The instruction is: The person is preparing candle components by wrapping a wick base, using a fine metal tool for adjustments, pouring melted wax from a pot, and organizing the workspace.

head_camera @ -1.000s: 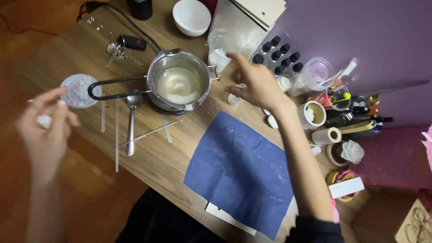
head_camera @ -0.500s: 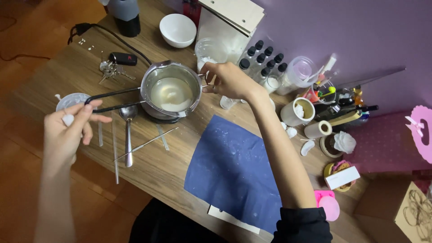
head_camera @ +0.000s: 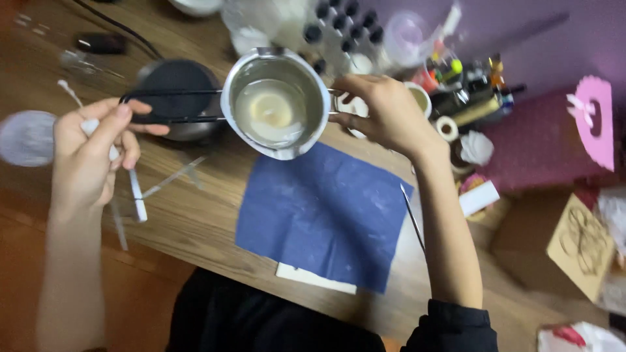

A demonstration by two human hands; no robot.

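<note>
Steel melting pot (head_camera: 276, 104): holds pale liquid with a soft lump at centre; sits between the two hands, above the blue paper sheet (head_camera: 323, 212).

Right hand (head_camera: 381, 114): closed on the pot's small side hook at its right rim.

Left hand (head_camera: 91, 153): fingers pinched together on a small white piece and touching the looped end of the pot's black wire handle (head_camera: 166, 107).

Dark hotplate (head_camera: 175, 85): uncovered, just right of the left hand, behind the handle.

Round clear lid (head_camera: 26, 137): left of the left hand.

White strip (head_camera: 137, 195): just below the left hand.

Dropper bottles (head_camera: 342, 19): above the right hand, blurred.
</note>
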